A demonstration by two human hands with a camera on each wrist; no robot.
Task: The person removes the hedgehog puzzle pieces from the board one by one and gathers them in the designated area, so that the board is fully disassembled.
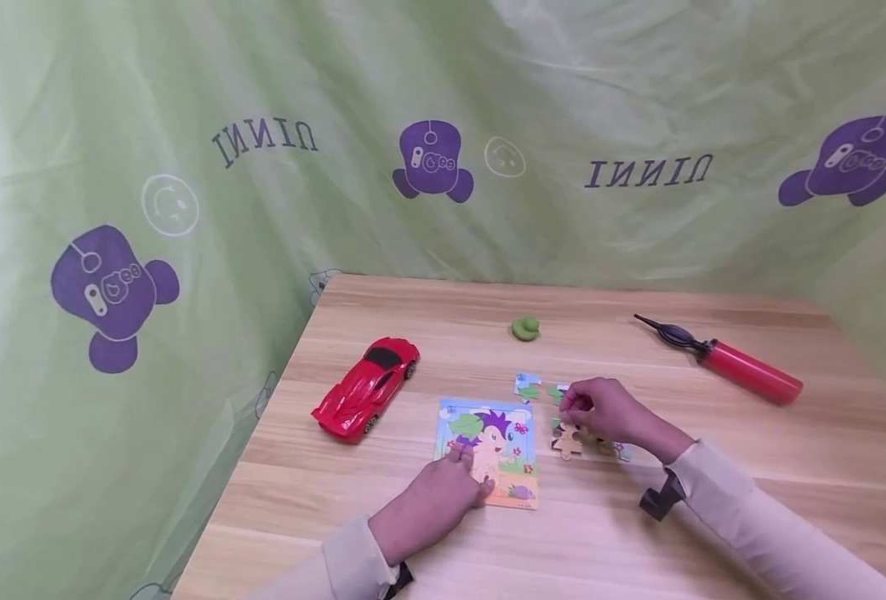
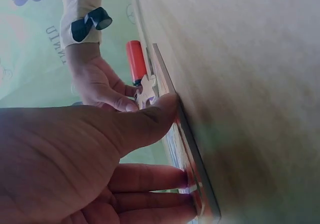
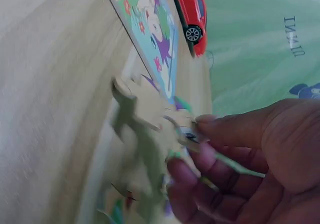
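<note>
A square puzzle board (image 1: 521, 479) with a purple-haired hedgehog picture lies flat on the table. My left hand (image 1: 438, 492) rests on its lower left part, fingertips on the picture. In the left wrist view the left thumb (image 2: 155, 119) touches the board's edge, apart from the fingers. To the right of the board, my right hand (image 1: 606, 410) pinches a small puzzle piece (image 3: 186, 129) between thumb and fingers. A bare-wood puzzle piece (image 1: 566, 442) shows just below that hand. More loose pieces lie around it, partly hidden by the hand.
A red toy car (image 1: 367, 389) stands left of the board. Farther back sits a small green toy duck (image 1: 525, 328). A red and black hand pump (image 1: 750, 372) lies at the right. Loose puzzle pieces (image 1: 528, 387) lie beyond the board, and a green curtain (image 1: 533, 233) hangs behind the table.
</note>
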